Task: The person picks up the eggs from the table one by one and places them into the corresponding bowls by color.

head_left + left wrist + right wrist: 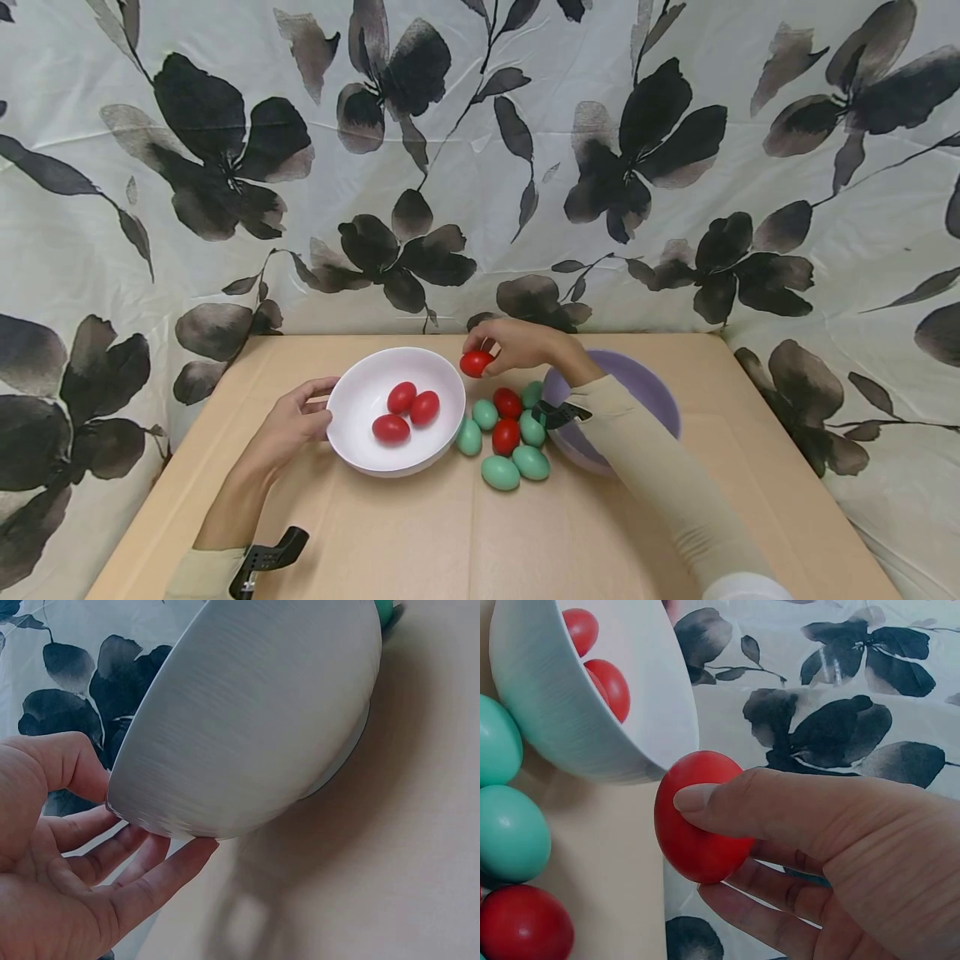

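My right hand (pixel 517 344) pinches a red egg (pixel 700 847) between thumb and fingers, just beyond the right rim of a white bowl (pixel 352 446). Three red eggs (pixel 391 429) lie inside that bowl. At the bowl's left side, my left hand (pixel 294 423) holds the rim, with the thumb on the edge and the fingers against the outer wall, as the left wrist view shows. Between the white bowl and a purple bowl (pixel 660 396) sits a cluster of several green eggs (pixel 500 472) and two red eggs (pixel 506 437) on the table.
The purple bowl stands at the right, partly hidden under my right forearm (pixel 660 467). Everything rests on a light wooden table (pixel 390 533). A floral cloth (pixel 495 192) hangs behind the table's far edge.
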Demonstrator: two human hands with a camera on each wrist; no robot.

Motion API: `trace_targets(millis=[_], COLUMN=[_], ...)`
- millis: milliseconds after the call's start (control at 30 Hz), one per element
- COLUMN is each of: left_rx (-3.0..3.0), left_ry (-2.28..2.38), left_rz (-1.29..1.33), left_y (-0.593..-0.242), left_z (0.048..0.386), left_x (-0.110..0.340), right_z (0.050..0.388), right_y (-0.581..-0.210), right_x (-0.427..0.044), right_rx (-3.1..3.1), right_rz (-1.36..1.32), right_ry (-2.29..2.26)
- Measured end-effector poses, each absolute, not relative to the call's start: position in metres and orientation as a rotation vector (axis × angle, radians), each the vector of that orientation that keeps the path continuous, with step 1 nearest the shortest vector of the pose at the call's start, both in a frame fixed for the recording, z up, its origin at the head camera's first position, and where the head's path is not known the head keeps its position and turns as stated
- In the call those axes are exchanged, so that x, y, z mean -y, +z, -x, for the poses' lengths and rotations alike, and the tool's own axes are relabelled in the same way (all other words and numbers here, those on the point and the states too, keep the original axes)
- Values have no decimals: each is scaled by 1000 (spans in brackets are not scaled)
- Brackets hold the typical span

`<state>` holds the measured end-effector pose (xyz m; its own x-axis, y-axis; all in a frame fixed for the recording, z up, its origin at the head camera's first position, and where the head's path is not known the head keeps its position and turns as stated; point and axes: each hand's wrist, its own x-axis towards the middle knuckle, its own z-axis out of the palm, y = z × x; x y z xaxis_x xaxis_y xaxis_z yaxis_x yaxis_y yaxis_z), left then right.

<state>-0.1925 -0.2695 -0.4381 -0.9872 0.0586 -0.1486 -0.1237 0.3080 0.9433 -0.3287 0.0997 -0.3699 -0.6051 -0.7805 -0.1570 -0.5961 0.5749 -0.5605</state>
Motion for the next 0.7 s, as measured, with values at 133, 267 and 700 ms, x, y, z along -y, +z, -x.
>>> trace_targets(millis=[133,267,700], left_rx=[-2409,-2392,-2416], left_ry=[1773,1787,1749], left_rz=[56,61,74], left_y=[-438,-439,-441], left_z=[192,192,190], left_x=[270,271,275], right_z=[326,321,307], right_y=[-368,-364,-358], right_x=[-99,-98,-93], right_rx=[-2416,-2413,-2408], right_rz=[1121,1101,1139], right_ry=[-665,-685,-663])
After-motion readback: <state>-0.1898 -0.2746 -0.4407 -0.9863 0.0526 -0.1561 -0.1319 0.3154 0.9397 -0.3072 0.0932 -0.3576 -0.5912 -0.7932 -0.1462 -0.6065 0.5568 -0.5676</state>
